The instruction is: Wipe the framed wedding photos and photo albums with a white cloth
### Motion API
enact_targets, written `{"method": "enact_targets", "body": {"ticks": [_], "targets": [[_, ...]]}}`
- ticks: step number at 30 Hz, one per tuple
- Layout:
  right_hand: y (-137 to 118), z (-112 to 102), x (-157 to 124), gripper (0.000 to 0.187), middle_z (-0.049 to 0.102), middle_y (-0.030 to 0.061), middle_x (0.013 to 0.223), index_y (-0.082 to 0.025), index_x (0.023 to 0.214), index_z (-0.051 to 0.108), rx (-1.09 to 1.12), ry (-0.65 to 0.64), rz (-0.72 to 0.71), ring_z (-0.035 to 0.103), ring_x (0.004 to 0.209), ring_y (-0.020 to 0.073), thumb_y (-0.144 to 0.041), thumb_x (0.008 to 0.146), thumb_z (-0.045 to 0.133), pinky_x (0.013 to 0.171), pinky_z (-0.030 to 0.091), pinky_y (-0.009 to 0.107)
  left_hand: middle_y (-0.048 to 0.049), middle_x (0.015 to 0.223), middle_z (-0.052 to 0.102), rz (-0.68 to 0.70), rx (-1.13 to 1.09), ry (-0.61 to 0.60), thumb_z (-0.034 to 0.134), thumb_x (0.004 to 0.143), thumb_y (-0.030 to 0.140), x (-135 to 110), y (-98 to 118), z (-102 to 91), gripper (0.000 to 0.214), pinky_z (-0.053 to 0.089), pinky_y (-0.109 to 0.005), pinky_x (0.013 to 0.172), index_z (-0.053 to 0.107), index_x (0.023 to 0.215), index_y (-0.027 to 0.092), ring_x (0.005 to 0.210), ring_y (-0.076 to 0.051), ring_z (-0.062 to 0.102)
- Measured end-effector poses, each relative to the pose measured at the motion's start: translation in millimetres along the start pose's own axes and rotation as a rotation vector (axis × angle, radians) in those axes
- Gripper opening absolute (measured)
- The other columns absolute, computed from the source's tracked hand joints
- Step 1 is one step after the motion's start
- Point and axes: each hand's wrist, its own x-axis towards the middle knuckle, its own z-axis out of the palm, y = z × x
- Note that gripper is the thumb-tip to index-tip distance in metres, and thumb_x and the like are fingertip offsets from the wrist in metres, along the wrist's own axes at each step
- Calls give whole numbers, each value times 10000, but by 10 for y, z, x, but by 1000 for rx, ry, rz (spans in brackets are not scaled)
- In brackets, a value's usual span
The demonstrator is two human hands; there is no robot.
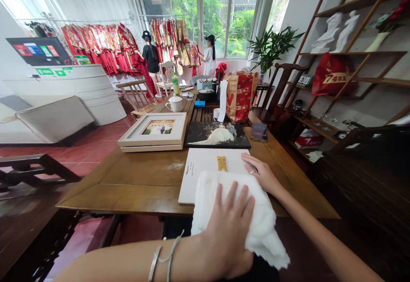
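Observation:
My left hand [229, 226] lies with its fingers spread on a white towel [205, 188], which covers the near part of a white board [187, 190] and hangs over its front side. My right hand [261, 171], a ring on one finger, rests with fingers stretched out at the board's right edge. A small yellow bear-shaped piece [221, 163] is on the board just beyond the towel. Two bracelets circle my left wrist. What lies under the towel is hidden.
Behind the board are a dark canvas picture [195, 136] and stacked pale wooden frames [134, 136]. Farther along the wooden table [128, 183] stand a white lidded cup [174, 104] and a red-and-brown paper bag [241, 98]. Two people stand by the clothes racks.

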Motion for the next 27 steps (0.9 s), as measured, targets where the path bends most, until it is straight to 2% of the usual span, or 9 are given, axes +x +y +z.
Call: {"method": "enact_targets", "body": {"ticks": [3,10,14,16,18,21,24,27], "targets": [[-6,-1,-1,365,552,92,1300,-202,1156,622,4,4,-6,467,1242,245,-231,818,484,1060,340,460,-143,1505,105,-12,-2,36,512,759,440,45,-88,24,797,83,-607,1063,217,1419,104,1365,-360,18],[-38,-19,-6,458,559,80,1293,-206,1192,599,3,-13,-62,460,1247,252,-136,758,470,1048,358,449,-91,1486,227,-133,36,191,425,808,368,645,-802,1,631,170,-561,1063,300,1387,151,1354,-306,171],[-58,-16,-1,430,560,83,1292,-208,1193,599,-35,-5,-40,469,1239,254,-167,787,464,1046,354,453,-108,1478,243,-215,53,231,399,825,333,844,-999,-22,591,156,-554,1067,326,1374,126,1345,-315,192],[-45,-13,-1,438,561,75,1292,-216,1196,596,-27,-8,-49,463,1244,248,-157,783,464,1046,357,444,-109,1481,236,-199,65,235,422,815,339,825,-955,2,603,132,-562,1068,327,1375,136,1350,-323,167],[-24,-10,-2,462,552,69,1302,-222,1202,591,-13,-11,-60,455,1251,244,-134,766,468,1047,360,436,-109,1485,224,-149,90,229,467,790,353,711,-812,37,638,102,-564,1073,324,1376,146,1357,-330,129],[-3,-6,-6,467,544,67,1311,-227,1195,596,4,-16,-43,462,1246,245,-133,748,497,1049,360,437,-138,1489,195,-47,113,175,521,752,384,399,-483,75,718,82,-583,1068,301,1383,123,1357,-360,87],[-14,-3,-8,393,555,73,1300,-222,1168,615,12,-8,-21,470,1239,242,-196,795,497,1057,346,453,-166,1494,148,16,101,105,534,742,430,72,-191,85,798,83,-594,1065,244,1402,89,1356,-382,49],[-35,-4,-12,366,555,83,1298,-212,1163,617,-1,6,-9,467,1243,235,-241,826,479,1059,339,456,-161,1496,146,40,88,91,536,740,443,-57,-119,88,818,93,-588,1066,216,1412,104,1358,-374,54]]}}
